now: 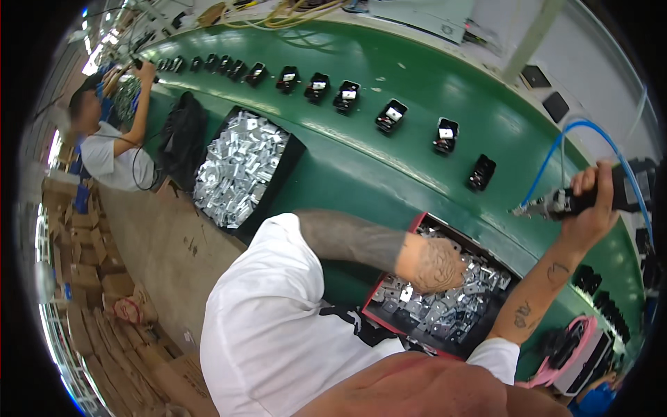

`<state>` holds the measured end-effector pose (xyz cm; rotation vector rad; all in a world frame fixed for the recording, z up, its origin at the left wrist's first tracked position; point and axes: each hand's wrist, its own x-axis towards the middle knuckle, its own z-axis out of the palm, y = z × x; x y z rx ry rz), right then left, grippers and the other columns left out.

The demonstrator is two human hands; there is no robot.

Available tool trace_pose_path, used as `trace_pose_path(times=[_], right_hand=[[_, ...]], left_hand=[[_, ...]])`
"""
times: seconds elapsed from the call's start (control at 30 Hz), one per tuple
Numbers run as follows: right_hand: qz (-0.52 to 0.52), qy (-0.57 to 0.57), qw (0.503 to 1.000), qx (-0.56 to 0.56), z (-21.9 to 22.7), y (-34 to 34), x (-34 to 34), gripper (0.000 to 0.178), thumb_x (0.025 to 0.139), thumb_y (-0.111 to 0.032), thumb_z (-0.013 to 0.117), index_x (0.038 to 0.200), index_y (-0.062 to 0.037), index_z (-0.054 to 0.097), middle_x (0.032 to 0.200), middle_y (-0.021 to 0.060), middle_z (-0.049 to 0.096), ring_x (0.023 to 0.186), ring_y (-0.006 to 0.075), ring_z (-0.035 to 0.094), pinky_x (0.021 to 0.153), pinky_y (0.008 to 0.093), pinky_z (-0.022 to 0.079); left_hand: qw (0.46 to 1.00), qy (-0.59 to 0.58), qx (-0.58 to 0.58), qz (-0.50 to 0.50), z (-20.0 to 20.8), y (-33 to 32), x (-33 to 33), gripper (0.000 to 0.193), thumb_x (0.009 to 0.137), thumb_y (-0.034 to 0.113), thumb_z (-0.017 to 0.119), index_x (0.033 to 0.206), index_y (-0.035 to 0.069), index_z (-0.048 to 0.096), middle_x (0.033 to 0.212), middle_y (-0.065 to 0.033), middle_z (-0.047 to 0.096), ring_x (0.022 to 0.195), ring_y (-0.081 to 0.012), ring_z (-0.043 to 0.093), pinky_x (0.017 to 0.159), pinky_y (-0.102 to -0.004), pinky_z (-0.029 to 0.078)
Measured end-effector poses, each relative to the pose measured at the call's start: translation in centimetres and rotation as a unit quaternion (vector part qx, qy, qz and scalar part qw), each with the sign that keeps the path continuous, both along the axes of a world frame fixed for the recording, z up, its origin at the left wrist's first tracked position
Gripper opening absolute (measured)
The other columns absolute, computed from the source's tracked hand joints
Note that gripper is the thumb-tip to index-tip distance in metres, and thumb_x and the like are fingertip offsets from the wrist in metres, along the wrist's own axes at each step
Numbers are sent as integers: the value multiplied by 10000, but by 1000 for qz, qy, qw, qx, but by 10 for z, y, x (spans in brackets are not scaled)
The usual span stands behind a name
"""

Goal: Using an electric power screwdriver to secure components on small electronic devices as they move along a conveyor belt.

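Note:
My left hand (436,265) reaches into a red-edged box (379,321) of small flat metal plates (445,309) with holes. Its back shows, but the fingers are hidden among the plates. Raised at the right, my right hand (590,198) is wrapped round a black power screwdriver (633,186) fed by a blue hose (590,124). The tool's metal nose points left, above the green bench. Nearest to that nose on the bench is a small black housing (481,172); its contents look dark.
More black housings (391,115) line the green bench (333,153), many holding a shiny plate. Left of my arm stands a black bin (286,156) of bent metal pieces. A co-worker (114,146) is at the far left. Cardboard boxes (87,274) are stacked beyond the aisle.

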<state>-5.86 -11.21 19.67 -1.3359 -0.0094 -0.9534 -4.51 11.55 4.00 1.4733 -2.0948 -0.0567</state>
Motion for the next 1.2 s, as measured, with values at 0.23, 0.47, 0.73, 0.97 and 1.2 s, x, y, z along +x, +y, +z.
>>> trace_pose_path(times=[0.23,0.47,0.73,0.97,1.2], right_hand=[[5,30,1000,-1,-13,-12,-3,101,949,-80,605,982,12,629,699,32,532,586,108,464,565,219,397],[-28,41,998,45,-7,-20,-10,123,937,-84,641,963,37,641,671,22,530,561,102,465,544,195,401],[-93,-13,995,-45,-10,-3,12,138,902,-118,658,899,20,660,639,38,560,519,125,492,508,218,400],[-138,-16,990,-37,-16,-11,8,177,888,-152,678,754,-41,646,578,8,554,462,99,468,464,197,376],[-127,6,991,-40,-15,2,9,178,886,-153,679,757,-36,644,559,5,547,453,95,466,455,199,371]], left_hand=[[937,-337,-55,78,-118,-47,-25,137,738,157,677,669,39,692,669,-106,669,605,-279,617,577,-381,520],[990,55,-89,-99,-63,-40,4,165,873,162,597,788,30,649,800,-70,659,701,-172,590,643,-322,491],[983,-91,160,-1,51,-8,50,84,843,56,682,811,27,609,711,-39,632,560,-156,522,564,-320,467],[936,243,57,248,47,-57,132,159,851,183,725,886,29,702,773,-58,698,630,-215,622,607,-308,502],[952,146,-54,264,-24,-89,155,143,807,159,745,872,37,710,930,-62,715,800,-227,656,744,-324,507]])
